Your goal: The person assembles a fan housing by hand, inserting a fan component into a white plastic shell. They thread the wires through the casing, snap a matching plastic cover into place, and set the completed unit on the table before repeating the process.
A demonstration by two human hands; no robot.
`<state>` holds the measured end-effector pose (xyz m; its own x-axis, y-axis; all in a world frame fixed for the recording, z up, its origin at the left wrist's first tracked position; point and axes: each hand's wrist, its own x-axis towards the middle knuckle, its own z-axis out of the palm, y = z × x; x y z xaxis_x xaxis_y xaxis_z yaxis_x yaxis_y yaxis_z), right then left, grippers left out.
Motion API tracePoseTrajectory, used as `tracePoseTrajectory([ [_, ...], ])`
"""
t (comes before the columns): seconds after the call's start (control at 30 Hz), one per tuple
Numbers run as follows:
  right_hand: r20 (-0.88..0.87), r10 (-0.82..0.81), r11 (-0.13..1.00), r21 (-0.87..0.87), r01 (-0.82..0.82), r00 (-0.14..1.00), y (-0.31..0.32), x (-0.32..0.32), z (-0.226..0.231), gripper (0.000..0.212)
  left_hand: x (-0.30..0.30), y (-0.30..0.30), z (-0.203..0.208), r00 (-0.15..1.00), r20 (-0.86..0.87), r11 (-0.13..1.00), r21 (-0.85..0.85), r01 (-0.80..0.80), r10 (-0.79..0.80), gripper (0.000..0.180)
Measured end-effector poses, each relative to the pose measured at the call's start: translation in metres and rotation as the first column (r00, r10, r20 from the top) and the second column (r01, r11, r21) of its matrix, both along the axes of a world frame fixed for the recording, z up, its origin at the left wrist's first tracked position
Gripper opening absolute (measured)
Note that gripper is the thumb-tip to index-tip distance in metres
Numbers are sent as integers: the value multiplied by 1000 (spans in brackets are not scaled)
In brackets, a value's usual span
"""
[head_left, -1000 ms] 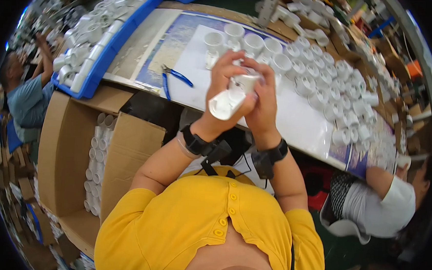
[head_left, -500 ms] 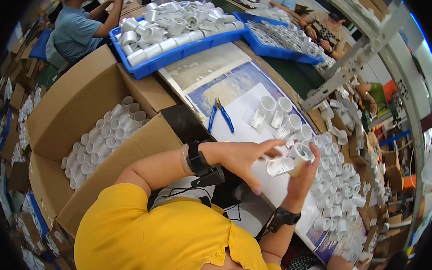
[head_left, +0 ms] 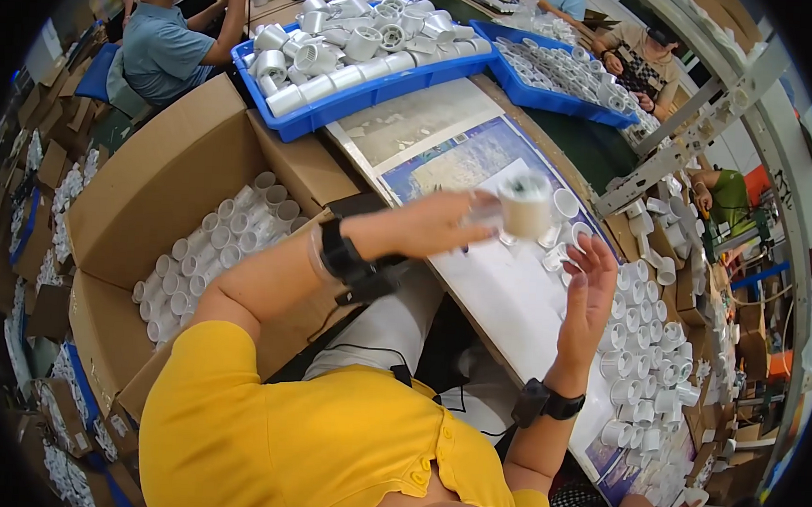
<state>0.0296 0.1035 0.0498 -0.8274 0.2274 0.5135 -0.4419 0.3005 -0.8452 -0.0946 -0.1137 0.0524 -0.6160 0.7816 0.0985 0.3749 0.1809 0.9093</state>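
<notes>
My left hand (head_left: 440,224) is raised over the table (head_left: 505,286), its fingers closed on a white plastic cup-shaped part (head_left: 526,214) smeared by motion. The cup has a round open end and a cream-coloured side. To its right my right hand (head_left: 589,295) is lifted with fingers apart and nothing in it. Just behind the right hand's fingers stand a few more white cups (head_left: 566,204). Whatever lies directly under my left hand is hidden.
Left of the table an open cardboard box (head_left: 143,180) holds rows of white cups (head_left: 219,237). Blue trays (head_left: 326,116) heaped with white parts stand at the back. Many cups (head_left: 635,357) cover the table's right side. A metal post (head_left: 679,130) rises at the right; people sit beyond.
The white cup has left my right hand and moved up and left in my left hand. My right hand has opened. The blue-handled pliers on the table are no longer visible.
</notes>
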Motion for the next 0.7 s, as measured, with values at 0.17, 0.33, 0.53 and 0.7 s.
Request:
tracePoseTrajectory([
  [0.17,239,6,1000,-7,-4,971,18,25,-17,33,-103,-26,-17,948,196,966,-114,-230,249,54],
  [0.33,384,-39,999,0,42,922,32,51,-56,25,-217,3,-61,940,-101,877,-339,-340,325,46],
  [0.53,391,-187,940,338,48,901,20,68,-85,17,-278,55,-115,832,-420,860,-194,-472,362,40],
  [0.7,346,-202,969,205,137,916,23,70,-106,14,-305,87,-133,748,-482,792,-162,-588,456,44],
])
